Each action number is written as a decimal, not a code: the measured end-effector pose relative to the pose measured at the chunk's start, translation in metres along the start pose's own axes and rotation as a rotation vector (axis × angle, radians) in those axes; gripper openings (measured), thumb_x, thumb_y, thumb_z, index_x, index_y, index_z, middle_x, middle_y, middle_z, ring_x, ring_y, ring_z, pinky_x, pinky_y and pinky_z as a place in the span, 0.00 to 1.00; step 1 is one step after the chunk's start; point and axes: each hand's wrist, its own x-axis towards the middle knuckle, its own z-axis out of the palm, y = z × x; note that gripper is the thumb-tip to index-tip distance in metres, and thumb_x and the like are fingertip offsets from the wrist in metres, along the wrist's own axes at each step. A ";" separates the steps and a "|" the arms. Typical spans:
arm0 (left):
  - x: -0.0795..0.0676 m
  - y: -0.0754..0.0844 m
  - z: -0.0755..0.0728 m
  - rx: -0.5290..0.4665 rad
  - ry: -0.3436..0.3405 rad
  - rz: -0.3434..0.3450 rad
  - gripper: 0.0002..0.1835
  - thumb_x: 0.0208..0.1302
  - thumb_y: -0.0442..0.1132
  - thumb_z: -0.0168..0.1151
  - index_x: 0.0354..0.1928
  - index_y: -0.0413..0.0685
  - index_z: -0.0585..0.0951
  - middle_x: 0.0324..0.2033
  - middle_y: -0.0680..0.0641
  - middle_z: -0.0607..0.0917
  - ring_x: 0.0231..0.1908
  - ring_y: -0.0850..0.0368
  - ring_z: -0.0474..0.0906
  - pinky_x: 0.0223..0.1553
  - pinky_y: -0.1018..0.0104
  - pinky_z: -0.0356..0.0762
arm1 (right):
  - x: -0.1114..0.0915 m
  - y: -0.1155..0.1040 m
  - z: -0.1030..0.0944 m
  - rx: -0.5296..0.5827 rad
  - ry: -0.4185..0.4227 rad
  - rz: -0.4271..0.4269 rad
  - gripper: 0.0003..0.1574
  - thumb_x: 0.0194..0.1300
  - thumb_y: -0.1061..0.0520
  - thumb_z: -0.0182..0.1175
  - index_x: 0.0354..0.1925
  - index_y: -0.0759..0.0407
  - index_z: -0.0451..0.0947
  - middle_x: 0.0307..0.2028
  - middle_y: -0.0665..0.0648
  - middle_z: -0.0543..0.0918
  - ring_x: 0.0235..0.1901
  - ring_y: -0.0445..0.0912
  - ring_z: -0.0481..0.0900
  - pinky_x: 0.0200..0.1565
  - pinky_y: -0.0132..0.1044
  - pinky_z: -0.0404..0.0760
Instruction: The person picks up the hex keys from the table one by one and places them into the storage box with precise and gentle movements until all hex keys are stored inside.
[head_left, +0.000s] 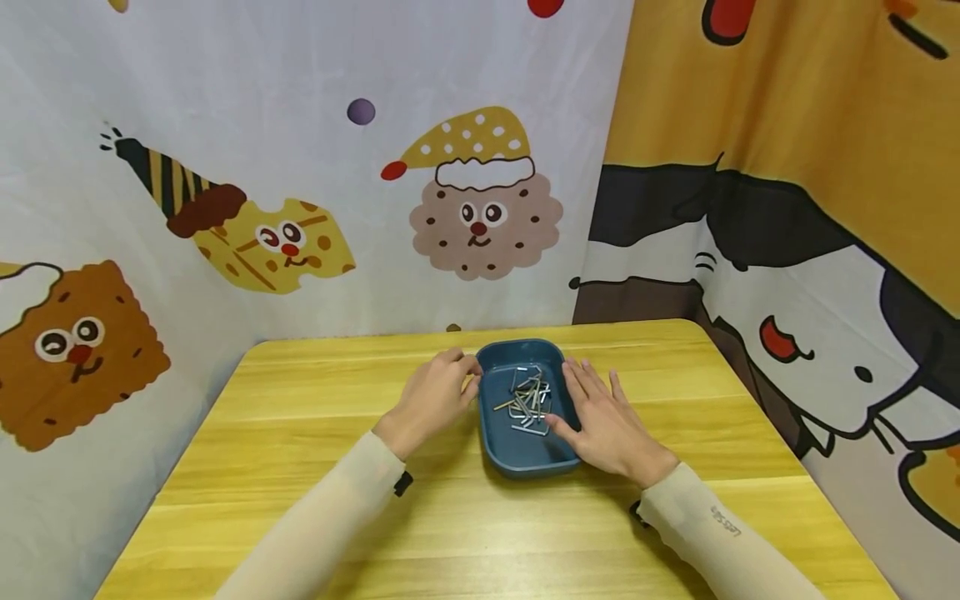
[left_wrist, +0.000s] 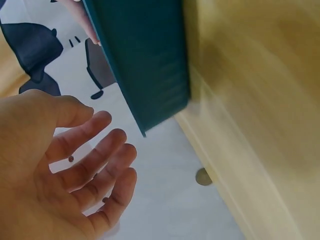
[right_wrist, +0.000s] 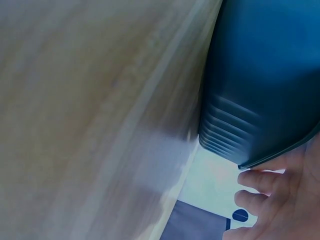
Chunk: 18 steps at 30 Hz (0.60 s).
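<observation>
A dark blue plastic tray [head_left: 531, 454] with rounded corners stands on the table. Inside it lies a loose pile of thin metal rods [head_left: 531, 400], silver and brass-coloured, some bent into an L. My left hand [head_left: 438, 390] is at the tray's left rim; in the left wrist view its fingers [left_wrist: 107, 150] are spread and softly bent, apart from the tray wall. The right hand [head_left: 609, 423] lies over the right rim, its thumb reaching above the inside and its fingers straight along the edge. In the right wrist view, fingertips [right_wrist: 252, 182] show right at the rim.
The yellow wood-grain table [head_left: 322, 408] has its back edge just behind the tray. Behind it hangs a white printed cloth [head_left: 300, 75], and an orange curtain with a cartoon animal [head_left: 810, 292] hangs at the right.
</observation>
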 end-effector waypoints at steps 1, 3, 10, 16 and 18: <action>-0.003 -0.003 0.000 -0.002 0.008 -0.008 0.06 0.83 0.40 0.73 0.51 0.49 0.94 0.43 0.46 0.90 0.36 0.54 0.82 0.36 0.60 0.87 | 0.000 0.000 0.000 0.000 0.002 -0.003 0.64 0.87 0.25 0.57 0.94 0.66 0.51 0.95 0.67 0.55 0.95 0.68 0.51 0.90 0.81 0.44; -0.010 -0.009 -0.001 -0.003 0.016 -0.022 0.06 0.83 0.40 0.73 0.52 0.49 0.94 0.44 0.46 0.90 0.36 0.54 0.83 0.36 0.59 0.87 | 0.001 0.000 0.000 0.000 0.000 -0.003 0.64 0.87 0.25 0.57 0.94 0.65 0.51 0.95 0.66 0.55 0.95 0.68 0.51 0.91 0.80 0.44; -0.034 -0.029 -0.003 0.010 -0.008 -0.077 0.09 0.83 0.41 0.74 0.57 0.49 0.93 0.53 0.42 0.91 0.38 0.51 0.86 0.38 0.58 0.89 | 0.001 0.002 0.003 -0.017 0.011 -0.008 0.64 0.87 0.24 0.56 0.94 0.65 0.53 0.94 0.67 0.57 0.94 0.68 0.53 0.90 0.82 0.46; -0.049 -0.047 -0.006 0.017 -0.019 -0.103 0.15 0.85 0.44 0.72 0.64 0.47 0.91 0.63 0.37 0.90 0.54 0.39 0.91 0.53 0.43 0.93 | -0.001 0.002 0.003 0.017 0.015 0.002 0.63 0.87 0.26 0.59 0.94 0.65 0.52 0.94 0.68 0.57 0.94 0.69 0.53 0.90 0.82 0.45; -0.055 -0.052 -0.008 0.018 -0.026 -0.115 0.16 0.85 0.44 0.72 0.66 0.47 0.90 0.65 0.37 0.90 0.58 0.36 0.90 0.57 0.37 0.91 | -0.001 0.002 0.003 0.014 0.013 0.004 0.63 0.87 0.25 0.58 0.94 0.64 0.52 0.94 0.67 0.57 0.94 0.69 0.53 0.90 0.81 0.45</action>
